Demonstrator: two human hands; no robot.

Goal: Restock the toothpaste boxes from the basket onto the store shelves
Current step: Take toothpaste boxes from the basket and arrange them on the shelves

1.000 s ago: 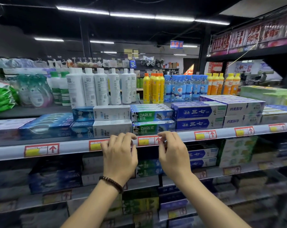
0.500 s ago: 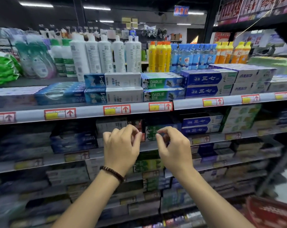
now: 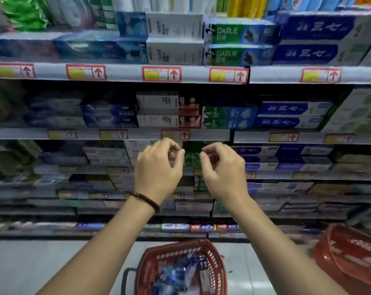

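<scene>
A red plastic basket point(image 3: 214, 255) stands on the floor below my arms, with blue toothpaste boxes point(image 3: 176, 275) lying inside. My left hand point(image 3: 159, 169) and my right hand point(image 3: 222, 169) hang side by side in front of the lower shelves, fingers loosely curled, holding nothing. A dark bead bracelet sits on my left wrist. Green DARLIE boxes point(image 3: 237, 43) are stacked two high on the top shelf point(image 3: 125, 73), next to white and blue boxes.
Several shelf levels packed with toothpaste boxes fill the view, each rail carrying yellow and red price tags. A second red basket point(image 3: 350, 258) stands on the floor at the right. Grey floor lies between me and the shelving.
Both empty hands have come down from the top shelf rail to the lower shelves. My view has tilted down, bringing the floor and both red baskets into sight.
</scene>
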